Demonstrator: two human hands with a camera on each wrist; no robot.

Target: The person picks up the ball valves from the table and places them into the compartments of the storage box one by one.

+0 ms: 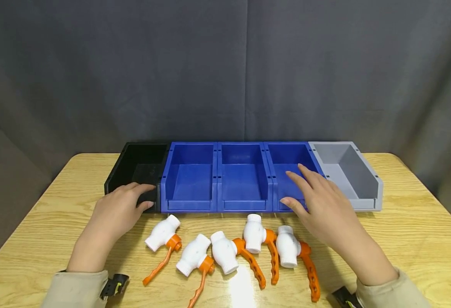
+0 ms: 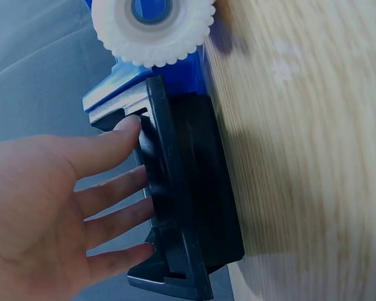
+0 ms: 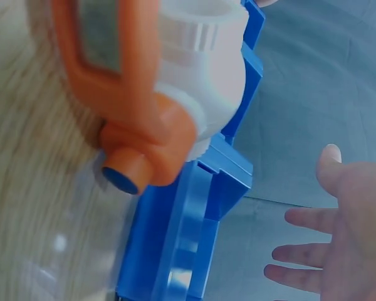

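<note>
Holding nothing, left hand [image 1: 118, 210] and right hand [image 1: 324, 206] were spread; below-left of the nearer right lay the rightmost valve [image 1: 287, 247], handle [image 1: 312, 277] slanting toward lower right.

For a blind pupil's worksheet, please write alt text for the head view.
A person's left hand is at a black bin, their right hand near the rightmost of three blue bins; a grey bin ends the row. Five white valves with orange handles lie in front on a wooden table.
</note>
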